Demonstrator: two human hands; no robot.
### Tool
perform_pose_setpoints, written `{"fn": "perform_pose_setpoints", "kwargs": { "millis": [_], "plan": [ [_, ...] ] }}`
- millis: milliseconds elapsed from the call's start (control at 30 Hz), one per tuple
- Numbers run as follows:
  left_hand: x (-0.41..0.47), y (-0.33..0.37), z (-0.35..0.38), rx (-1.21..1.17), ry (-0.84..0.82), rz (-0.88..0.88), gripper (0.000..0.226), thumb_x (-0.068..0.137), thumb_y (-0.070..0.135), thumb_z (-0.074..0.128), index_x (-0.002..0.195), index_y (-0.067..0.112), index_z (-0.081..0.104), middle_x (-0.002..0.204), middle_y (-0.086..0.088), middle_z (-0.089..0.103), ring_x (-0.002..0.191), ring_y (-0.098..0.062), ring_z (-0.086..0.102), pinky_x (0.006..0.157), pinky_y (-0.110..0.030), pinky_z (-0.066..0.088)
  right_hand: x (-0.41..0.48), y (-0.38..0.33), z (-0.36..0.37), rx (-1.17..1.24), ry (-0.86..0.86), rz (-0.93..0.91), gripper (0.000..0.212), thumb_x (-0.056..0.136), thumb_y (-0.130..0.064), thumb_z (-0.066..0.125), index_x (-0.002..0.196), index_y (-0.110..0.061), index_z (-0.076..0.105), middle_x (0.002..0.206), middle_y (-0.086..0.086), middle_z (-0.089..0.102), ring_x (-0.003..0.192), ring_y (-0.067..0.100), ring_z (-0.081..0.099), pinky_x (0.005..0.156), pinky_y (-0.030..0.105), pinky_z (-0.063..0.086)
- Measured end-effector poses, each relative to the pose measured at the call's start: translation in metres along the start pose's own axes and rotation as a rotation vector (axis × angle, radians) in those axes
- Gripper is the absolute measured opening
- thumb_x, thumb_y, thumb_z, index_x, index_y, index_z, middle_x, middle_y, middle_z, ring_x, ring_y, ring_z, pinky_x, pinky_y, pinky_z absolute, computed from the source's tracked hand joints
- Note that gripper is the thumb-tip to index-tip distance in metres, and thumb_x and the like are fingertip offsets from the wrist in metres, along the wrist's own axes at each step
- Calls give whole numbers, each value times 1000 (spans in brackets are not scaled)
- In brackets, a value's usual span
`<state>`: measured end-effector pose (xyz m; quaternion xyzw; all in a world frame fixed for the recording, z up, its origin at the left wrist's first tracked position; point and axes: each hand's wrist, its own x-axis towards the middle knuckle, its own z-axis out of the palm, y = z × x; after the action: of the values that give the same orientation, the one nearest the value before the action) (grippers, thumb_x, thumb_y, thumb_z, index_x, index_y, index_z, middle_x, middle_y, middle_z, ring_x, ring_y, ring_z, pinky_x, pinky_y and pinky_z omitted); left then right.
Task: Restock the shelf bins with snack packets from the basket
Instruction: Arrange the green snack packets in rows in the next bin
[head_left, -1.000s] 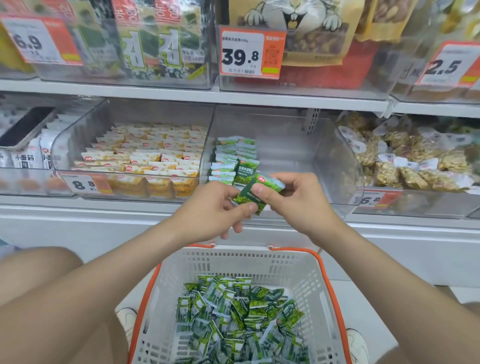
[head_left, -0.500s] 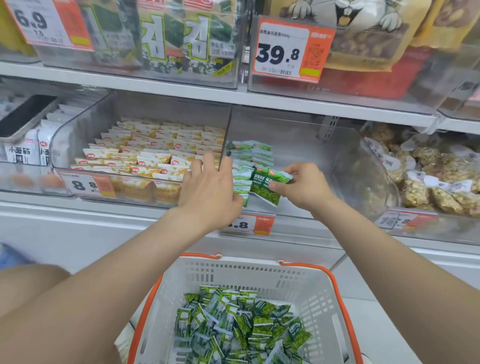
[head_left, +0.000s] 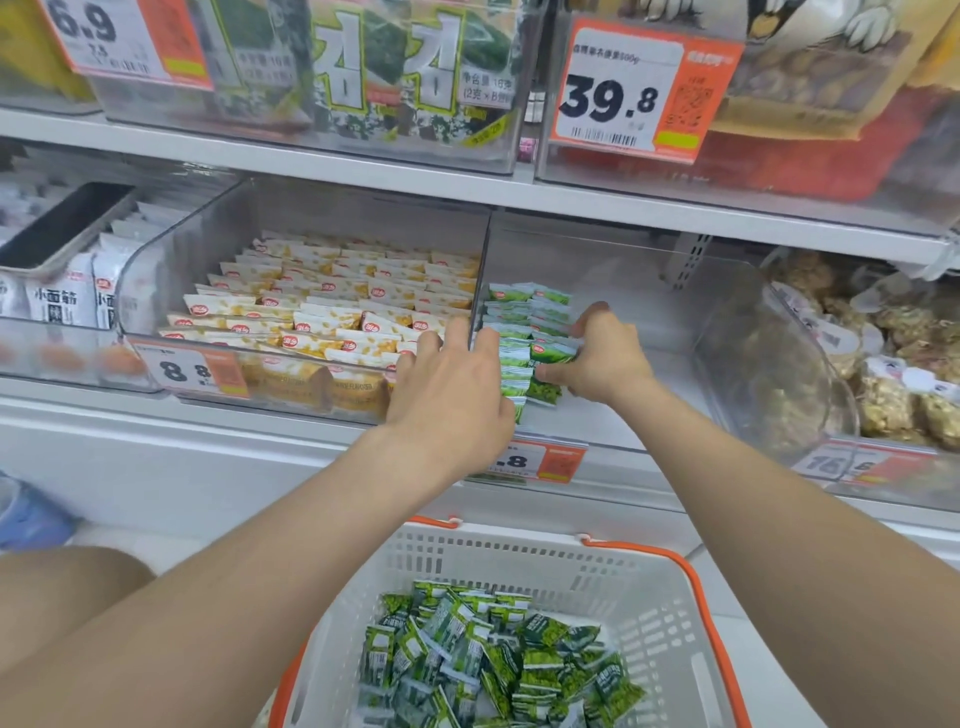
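Right now, a small green foil snack packet (head_left: 551, 355) is being pinched by the right hand (head_left: 605, 358), with the thumb and curled fingers (head_left: 587, 318) closed on it from its right side. The packet is being held on edge inside the clear plastic shelf bin (head_left: 675, 322), its long axis running roughly up and down. It is being pressed against the right flank of the standing row of green packets (head_left: 511, 312) filed along the bin's left wall. That row lies directly left of the right fingers, so the placing is judged to turn on a short push leftward and down. The left hand (head_left: 451, 387) is the nearer one to the row's front end. It is being laid flat there with fingers straight and nothing gripped, apparently bracing the row, though the contact itself is partly hidden. Below, many loose green packets (head_left: 493, 665) are lying heaped in the white slotted plastic basket with orange rim (head_left: 519, 553), well apart from both hands.
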<state>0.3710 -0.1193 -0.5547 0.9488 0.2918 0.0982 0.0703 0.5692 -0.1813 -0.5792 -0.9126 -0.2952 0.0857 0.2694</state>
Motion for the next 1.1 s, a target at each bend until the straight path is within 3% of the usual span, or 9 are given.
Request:
{"fn": "perform_pose_setpoints", "kwargs": {
  "millis": [133, 233, 367, 467, 567, 700, 833, 933, 1100],
  "plan": [
    [-2, 0, 0, 41, 18, -4, 40, 99, 33, 50, 134, 17, 43, 135, -11, 42, 121, -38, 45, 95, -49, 41, -6, 1, -2, 86, -78, 108, 55, 69, -40, 96, 92, -8, 57, 73, 9, 74, 51, 4, 68, 50, 22, 51],
    [-6, 2, 0, 66, 65, -19, 37, 102, 37, 45, 133, 17, 43, 138, -14, 39, 117, -41, 47, 92, -48, 42, -13, 5, -3, 284, -175, 106, 44, 76, -8, 88, 104, -15, 54, 96, 19, 68, 73, 28, 76, 72, 42, 65],
    [-13, 2, -4, 163, 276, 25, 33, 98, 35, 49, 123, 14, 52, 142, -20, 40, 113, -42, 49, 87, -50, 44, -30, 16, -20, 193, -266, -26, 43, 89, 1, 54, 122, -27, 56, 94, 18, 74, 88, 32, 75, 84, 52, 61],
    [-22, 4, -14, 165, 469, 148, 21, 94, 30, 51, 106, 12, 56, 117, -15, 52, 99, -36, 48, 77, -47, 44, -51, 18, -39, -14, -177, -202, 56, 89, 4, 43, 134, -25, 57, 100, 8, 70, 102, 34, 65, 89, 44, 54],
    [-42, 13, -20, 130, 521, 156, 17, 93, 32, 52, 85, 17, 53, 73, -4, 56, 65, -30, 51, 51, -35, 35, -87, 9, -58, -23, 83, -371, 44, 85, -6, 41, 115, -23, 67, 92, 0, 69, 95, 28, 62, 86, 41, 52],
    [-68, 30, 9, 63, 105, 50, 27, 90, 40, 52, 75, 18, 56, 64, 1, 54, 61, -33, 57, 52, -31, 39, -145, 8, -68, -67, 116, -446, 28, 67, -22, 44, 86, -27, 63, 66, -6, 65, 73, 25, 63, 66, 36, 54],
    [-73, 37, 60, 111, -384, 105, 22, 90, 39, 54, 92, 21, 67, 90, -3, 65, 88, -31, 67, 66, -33, 48, -184, 30, -45, -372, -312, -454, 26, 72, -25, 53, 95, -31, 62, 84, -2, 67, 89, 28, 66, 67, 32, 51],
    [-78, 35, 103, 132, -649, 149, 18, 89, 30, 59, 91, 17, 71, 88, -2, 67, 84, -26, 66, 66, -33, 49, -200, 52, -21, -609, -644, -490, 33, 86, -22, 56, 118, -22, 63, 103, 7, 64, 95, 31, 65, 73, 37, 56],
    [-102, 27, 184, 302, -930, 244, 22, 93, 14, 56, 73, 13, 49, 71, -2, 48, 66, -24, 48, 60, -35, 42, -217, 68, 6, -773, -956, -470, 18, 94, -8, 52, 107, -8, 65, 88, 6, 55, 64, 22, 52, 50, 31, 40]
  ]
}}
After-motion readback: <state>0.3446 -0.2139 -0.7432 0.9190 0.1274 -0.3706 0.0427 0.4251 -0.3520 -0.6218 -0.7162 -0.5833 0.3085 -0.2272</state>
